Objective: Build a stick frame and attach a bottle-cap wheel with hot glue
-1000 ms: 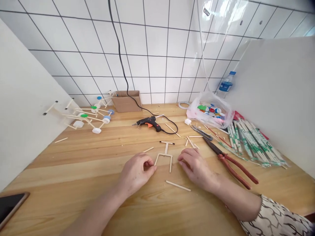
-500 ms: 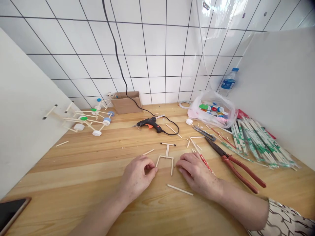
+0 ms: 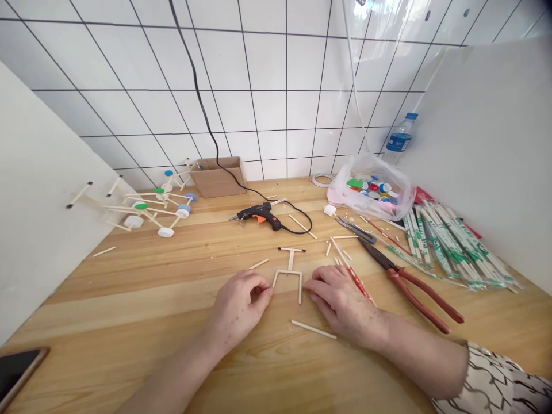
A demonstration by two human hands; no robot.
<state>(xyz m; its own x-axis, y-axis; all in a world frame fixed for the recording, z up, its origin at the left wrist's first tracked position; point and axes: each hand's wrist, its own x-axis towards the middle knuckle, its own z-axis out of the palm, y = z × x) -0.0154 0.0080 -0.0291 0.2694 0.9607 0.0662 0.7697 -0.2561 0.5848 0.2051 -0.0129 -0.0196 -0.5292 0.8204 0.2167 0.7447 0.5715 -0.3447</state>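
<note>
**Both hands flanking a light stick frame**

Your left hand (image 3: 241,302) is curling loosely, fingertips touching the left leg of the stick frame (image 3: 290,272), clamping nothing. Your right hand (image 3: 340,302) is lying flat just beside its right leg, a red-tipped stick (image 3: 354,277) partly beneath. The frame is lying on the table (image 3: 129,322); it's looking light, brittle at its joints, so you're best gripping the legs
</note>
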